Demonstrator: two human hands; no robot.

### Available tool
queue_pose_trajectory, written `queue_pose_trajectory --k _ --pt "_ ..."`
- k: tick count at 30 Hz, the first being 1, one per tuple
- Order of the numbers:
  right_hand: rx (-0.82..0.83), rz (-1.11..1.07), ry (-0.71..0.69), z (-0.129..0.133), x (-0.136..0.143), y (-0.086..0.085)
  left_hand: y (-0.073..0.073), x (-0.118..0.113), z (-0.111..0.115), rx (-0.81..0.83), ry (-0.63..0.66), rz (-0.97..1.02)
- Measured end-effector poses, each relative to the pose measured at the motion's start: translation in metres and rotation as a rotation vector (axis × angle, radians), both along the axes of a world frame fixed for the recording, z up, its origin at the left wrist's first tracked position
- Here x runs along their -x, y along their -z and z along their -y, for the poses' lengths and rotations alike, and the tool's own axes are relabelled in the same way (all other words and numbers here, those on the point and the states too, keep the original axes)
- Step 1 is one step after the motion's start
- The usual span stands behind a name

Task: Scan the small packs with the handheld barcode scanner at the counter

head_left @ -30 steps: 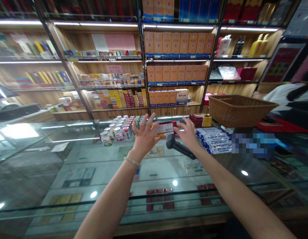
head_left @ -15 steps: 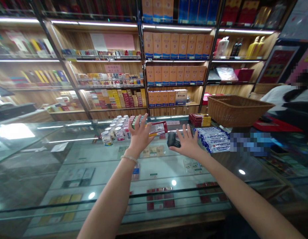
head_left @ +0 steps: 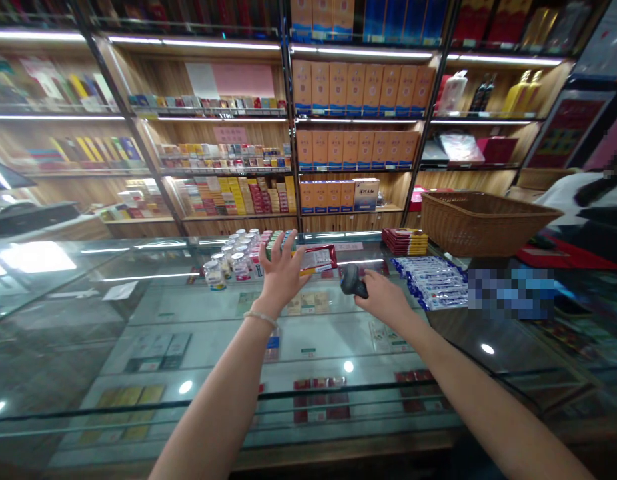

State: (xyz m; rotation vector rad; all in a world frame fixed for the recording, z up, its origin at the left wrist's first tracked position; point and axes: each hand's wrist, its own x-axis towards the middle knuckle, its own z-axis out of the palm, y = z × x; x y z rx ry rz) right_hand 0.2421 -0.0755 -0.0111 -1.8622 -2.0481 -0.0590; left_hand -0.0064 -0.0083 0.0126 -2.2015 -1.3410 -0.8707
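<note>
My right hand (head_left: 386, 295) is wrapped around the handle of a black barcode scanner (head_left: 352, 280), whose head points left over the glass counter. My left hand (head_left: 281, 268) is stretched out with its fingers spread, palm toward the counter. Just past its thumb and index finger is a red-and-yellow packet (head_left: 318, 259); its left end is hidden behind the hand, and I cannot tell whether they touch. Beyond that hand stand small boxed drinks (head_left: 271, 240), and left of it a group of white-lidded bottles (head_left: 233, 259).
Blue-and-white packets (head_left: 431, 281) lie in rows right of the scanner, behind them a pile of red-and-yellow packs (head_left: 405, 241). A wicker basket (head_left: 488, 220) stands at the back right, near a person in white (head_left: 558, 193). Shelves with boxes (head_left: 356, 150) line the wall.
My right hand has gone from spread fingers beside the scanner to closed around its handle, and the scanner has turned and risen slightly. My left hand and the packet stay about the same.
</note>
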Motion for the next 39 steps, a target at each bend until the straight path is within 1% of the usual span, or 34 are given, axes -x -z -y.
queue_pose_trajectory --k 3,6,7,9,11,15,18,21,25,29,32,37,39 --pt "-0.043 -0.155 0.042 -0.004 -0.013 -0.006 0.0 0.0 0.0 0.013 -0.003 0.021" --pt "-0.123 -0.384 0.014 -0.003 -0.025 -0.017 0.0 -0.001 0.001 0.01 -0.017 0.017" --pt "-0.091 -0.48 -0.004 -0.002 -0.027 -0.021 0.0 -0.001 0.002 0.01 -0.022 0.016" --pt "0.045 -0.683 -0.065 0.003 -0.029 -0.03 0.0 -0.001 0.002 0.013 -0.028 0.017" --pt "0.123 -0.782 -0.112 0.01 -0.027 -0.036 0.001 -0.001 0.002 0.013 -0.03 0.02" --pt "0.147 -0.76 -0.171 0.021 -0.016 -0.041 0.002 -0.001 0.001 -0.003 -0.036 0.014" --pt "0.212 -0.72 -0.2 0.026 -0.005 -0.038 0.002 0.0 0.001 -0.011 -0.043 0.011" --pt "0.261 -0.644 -0.189 0.028 0.003 -0.034 0.002 0.0 0.001 0.002 -0.046 0.02" --pt "0.183 -0.554 -0.185 0.027 0.005 -0.03 0.002 0.002 0.001 0.014 -0.041 0.03" --pt "0.112 -0.534 -0.167 0.024 0.004 -0.026 0.003 0.003 -0.001 0.003 -0.054 0.021" --pt "0.101 -0.562 -0.163 0.025 0.004 -0.027 0.004 0.003 -0.001 0.0 -0.054 0.02" --pt "0.139 -0.601 -0.137 0.029 0.006 -0.031 0.002 0.002 0.0 -0.008 -0.052 0.017" --pt "0.095 -0.609 -0.139 0.029 0.006 -0.031 0.002 0.002 0.0 -0.007 -0.056 0.009"
